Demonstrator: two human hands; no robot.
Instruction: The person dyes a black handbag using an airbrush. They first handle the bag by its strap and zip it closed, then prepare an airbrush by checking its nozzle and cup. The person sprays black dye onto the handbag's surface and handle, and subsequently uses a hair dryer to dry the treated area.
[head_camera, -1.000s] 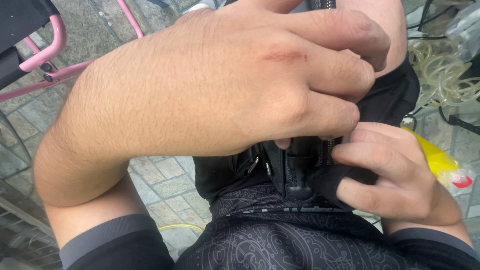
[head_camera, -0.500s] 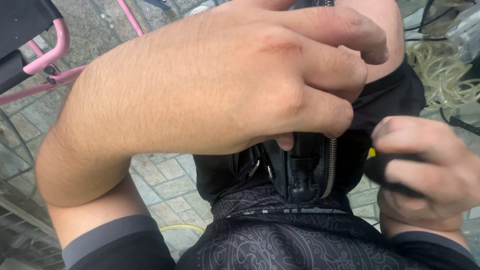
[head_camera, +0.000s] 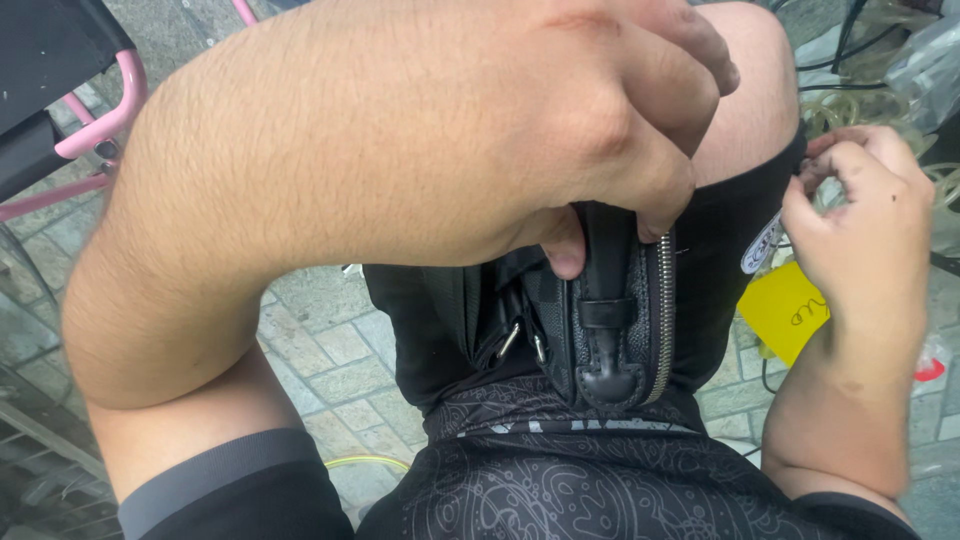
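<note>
Here the small black zippered pouch (head_camera: 610, 320) stands on edge in the person's lap, against the black shorts (head_camera: 720, 290), zip side facing up and to the right. The left hand (head_camera: 560, 120) comes over from above, its grip pressed together on the pouch's top end: thumb on the near side, fingers curled over the far side. The right hand (head_camera: 860, 220) is off the pouch, just beside the knee, fingers loosely curled; I cannot tell whether it pinches anything.

Handling, as judged: faux-leather shell, soft but holding its shape, light, mildly slick. The stitched carry loop (head_camera: 605, 310) and the metal zipper track (head_camera: 662, 320) offer the surest hold; the flat sides would slip. A yellow tag (head_camera: 785, 310) lies beyond the thigh, over the paving stones (head_camera: 330, 340).
</note>
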